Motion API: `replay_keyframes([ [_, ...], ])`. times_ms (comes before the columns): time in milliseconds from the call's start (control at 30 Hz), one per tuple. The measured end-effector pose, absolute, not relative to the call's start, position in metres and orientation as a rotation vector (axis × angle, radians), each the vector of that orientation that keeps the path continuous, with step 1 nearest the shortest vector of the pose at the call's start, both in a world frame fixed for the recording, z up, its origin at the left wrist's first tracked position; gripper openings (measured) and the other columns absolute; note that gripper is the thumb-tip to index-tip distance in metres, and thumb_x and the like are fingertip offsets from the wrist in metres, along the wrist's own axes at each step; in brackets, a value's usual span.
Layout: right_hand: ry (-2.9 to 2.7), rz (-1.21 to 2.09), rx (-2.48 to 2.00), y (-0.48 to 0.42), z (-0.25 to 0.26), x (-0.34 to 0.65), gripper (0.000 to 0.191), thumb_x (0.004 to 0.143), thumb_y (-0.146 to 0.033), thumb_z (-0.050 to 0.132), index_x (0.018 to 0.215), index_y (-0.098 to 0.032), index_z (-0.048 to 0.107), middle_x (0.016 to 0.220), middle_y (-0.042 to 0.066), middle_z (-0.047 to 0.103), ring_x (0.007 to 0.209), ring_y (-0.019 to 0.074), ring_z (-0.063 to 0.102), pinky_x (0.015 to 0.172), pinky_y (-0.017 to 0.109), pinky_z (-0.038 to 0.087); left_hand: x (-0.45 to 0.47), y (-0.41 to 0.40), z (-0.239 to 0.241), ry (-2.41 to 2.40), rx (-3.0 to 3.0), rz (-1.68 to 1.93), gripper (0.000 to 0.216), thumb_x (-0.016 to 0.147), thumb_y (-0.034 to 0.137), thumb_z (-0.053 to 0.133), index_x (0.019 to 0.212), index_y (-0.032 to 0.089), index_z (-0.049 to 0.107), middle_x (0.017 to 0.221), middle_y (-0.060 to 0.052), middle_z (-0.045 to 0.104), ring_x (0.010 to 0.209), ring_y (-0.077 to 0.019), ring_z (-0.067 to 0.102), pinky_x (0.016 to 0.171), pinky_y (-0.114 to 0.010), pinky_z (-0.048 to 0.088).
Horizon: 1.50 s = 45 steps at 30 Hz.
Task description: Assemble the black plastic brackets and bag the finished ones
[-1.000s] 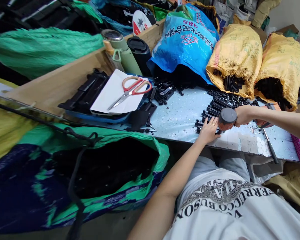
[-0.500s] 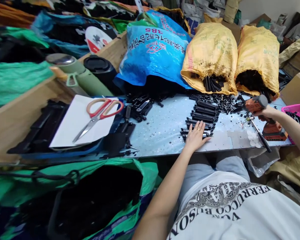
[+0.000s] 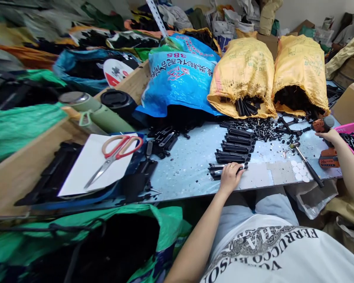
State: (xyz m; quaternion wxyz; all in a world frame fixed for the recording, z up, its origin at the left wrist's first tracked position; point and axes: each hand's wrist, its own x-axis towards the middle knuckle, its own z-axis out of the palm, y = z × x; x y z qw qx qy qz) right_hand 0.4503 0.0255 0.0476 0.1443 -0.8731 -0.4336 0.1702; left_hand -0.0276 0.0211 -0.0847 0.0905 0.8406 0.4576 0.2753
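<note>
On the blue-white tabletop, a row of long black plastic parts (image 3: 235, 147) lies side by side. My left hand (image 3: 230, 177) is at the near end of the row, its fingers bent over the closest black plastic part (image 3: 216, 173) and its thumb toward that part's right end. The palm hides some of it. Over at the right, my right hand (image 3: 330, 136) grips the handle of an orange and black cordless drill (image 3: 323, 124), whose battery sits low by the table. A small hammer (image 3: 307, 164) with a black handle lies left of the drill.
Loose screws (image 3: 265, 127) are heaped beyond the row, before two yellow sacks (image 3: 243, 70) and a blue bag (image 3: 179, 82). A pink basket (image 3: 349, 126) stands far right. White discs (image 3: 300, 171) lie near the front edge. Scissors (image 3: 113, 157) rest on white card at left.
My left hand has gone from lying with fingers stretched over the near parts to bending round the closest one. My right hand has carried the drill a little to the right. The view has tilted upward.
</note>
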Motion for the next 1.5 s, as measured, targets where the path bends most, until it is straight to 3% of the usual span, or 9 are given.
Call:
replay_keyframes([
  [100, -1.038, -0.1, -2.565, 0.01, 0.051, 0.436, 0.072, 0.064, -0.047, 0.072, 0.121, -0.008, 0.049, 0.116, 0.025, 0.054, 0.107, 0.037, 0.051, 0.086, 0.048, 0.042, -0.027, 0.022, -0.089, 1.328, 2.48, 0.889, 0.02, 0.089, 0.032, 0.05, 0.094, 0.019, 0.064, 0.092, -0.008, 0.064, 0.088, -0.0217, 0.056, 0.078, -0.035, 0.041],
  [200, -1.013, -0.626, -2.27, 0.005, 0.052, 0.395, 0.067, 0.079, -0.049, 0.056, 0.133, -0.012, 0.039, 0.131, 0.022, 0.045, 0.119, 0.0362, 0.04, 0.096, 0.051, 0.034, -0.026, 0.021, -0.09, 1.33, 2.463, 0.912, 0.018, 0.088, 0.031, 0.051, 0.092, 0.019, 0.063, 0.09, -0.007, 0.064, 0.087, -0.0216, 0.056, 0.078, -0.035, 0.042],
  [300, -1.575, -0.349, -1.911, 0.031, 0.037, 0.323, 0.042, 0.092, -0.039, 0.035, 0.122, -0.014, 0.05, 0.119, 0.019, 0.054, 0.114, 0.028, 0.045, 0.099, 0.046, 0.035, -0.022, 0.017, -0.084, 1.376, 2.406, 0.98, 0.019, 0.086, 0.033, 0.054, 0.093, 0.019, 0.063, 0.092, -0.008, 0.063, 0.09, -0.0231, 0.056, 0.081, -0.037, 0.042],
  [433, -2.125, -0.002, -1.619, 0.101, 0.0, 0.216, 0.027, 0.087, -0.034, 0.05, 0.106, -0.019, 0.06, 0.116, 0.01, 0.058, 0.111, 0.021, 0.049, 0.097, 0.032, 0.039, -0.02, -0.002, -0.069, 1.477, 2.126, 1.237, 0.027, 0.084, 0.035, 0.055, 0.104, 0.018, 0.06, 0.103, -0.01, 0.062, 0.103, -0.0248, 0.054, 0.093, -0.041, 0.04],
  [567, -2.453, 0.217, -1.628, 0.162, -0.023, 0.152, 0.032, 0.079, -0.014, 0.054, 0.11, -0.014, 0.059, 0.112, 0.013, 0.06, 0.105, 0.0212, 0.053, 0.092, 0.03, 0.04, -0.026, -0.029, -0.067, 1.494, 1.56, 1.277, 0.029, 0.084, 0.038, 0.053, 0.105, 0.018, 0.058, 0.094, -0.008, 0.062, 0.091, -0.0197, 0.059, 0.08, -0.033, 0.047],
  [700, -2.489, 0.249, -1.607, 0.188, -0.025, 0.14, 0.036, 0.069, -0.007, 0.06, 0.105, -0.013, 0.061, 0.1, 0.01, 0.065, 0.092, 0.0195, 0.058, 0.082, 0.027, 0.044, -0.035, -0.045, -0.079, 1.387, 1.101, 1.24, 0.038, 0.077, 0.042, 0.061, 0.102, 0.014, 0.057, 0.083, -0.005, 0.061, 0.075, -0.0143, 0.059, 0.07, -0.027, 0.047],
  [1067, -2.283, 0.064, -1.171, 0.056, 0.003, 0.19, 0.031, 0.082, -0.019, 0.05, 0.111, -0.02, 0.061, 0.106, 0.009, 0.061, 0.1, 0.0209, 0.055, 0.089, 0.035, 0.046, -0.027, -0.041, -0.077, 1.289, 1.107, 1.104, 0.029, 0.075, 0.039, 0.062, 0.091, 0.015, 0.063, 0.08, -0.004, 0.063, 0.069, -0.0131, 0.059, 0.068, -0.026, 0.048],
  [1333, -2.211, 0.189, -1.576, -0.046, -0.05, 0.254, 0.03, 0.087, -0.023, 0.044, 0.111, -0.021, 0.062, 0.104, 0.01, 0.063, 0.098, 0.0216, 0.058, 0.086, 0.038, 0.047, -0.002, -0.054, -0.063, 1.315, 1.769, 1.09, 0.02, 0.088, 0.031, 0.048, 0.088, 0.018, 0.062, 0.086, -0.006, 0.064, 0.083, -0.017, 0.062, 0.075, -0.03, 0.05],
  [1500, -1.557, -0.273, -2.357, -0.081, -0.063, 0.319, 0.038, 0.09, -0.038, 0.043, 0.111, -0.011, 0.06, 0.11, 0.02, 0.058, 0.107, 0.031, 0.052, 0.087, 0.045, 0.042, 0.047, -0.053, -0.058, 1.053, 2.398, 0.865, 0.037, 0.09, 0.037, 0.045, 0.116, 0.014, 0.057, 0.121, -0.014, 0.058, 0.121, -0.0256, 0.048, 0.101, -0.042, 0.039],
])
